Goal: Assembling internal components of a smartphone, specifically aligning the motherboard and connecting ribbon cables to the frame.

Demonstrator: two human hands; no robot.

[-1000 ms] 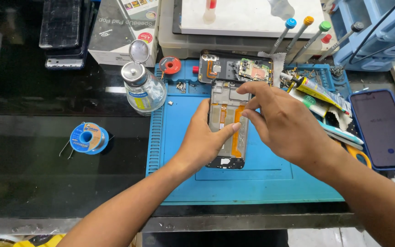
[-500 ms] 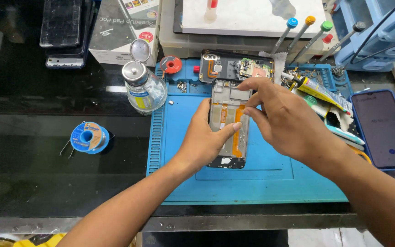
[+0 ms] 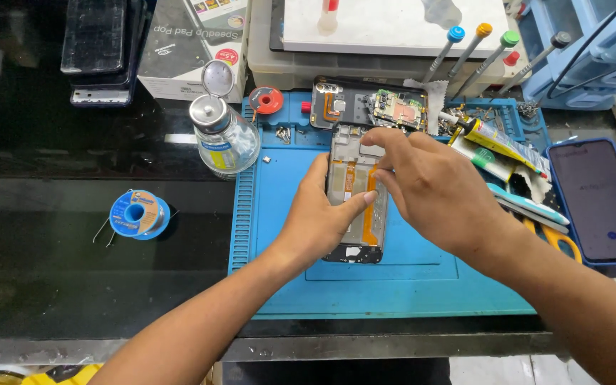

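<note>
Opened phone frame [image 3: 354,192], back cover off, orange flex cable exposed, lying mid blue work mat [image 3: 393,285]. Left hand [image 3: 319,221] clasps its left edge, thumb laid across the interior. Right hand [image 3: 433,189] has fingertips pinched at the frame's upper part; what they pinch cannot be told. Removed circuit board [image 3: 397,110] at 12 o'clock, loose screws [image 3: 283,133] at 10 o'clock: disassembly looks well advanced.

I'm seeing both hands, left [image 3: 322,221] and right [image 3: 433,192], bare: no gloves, rings, watch or sleeves on either forearm.
</note>
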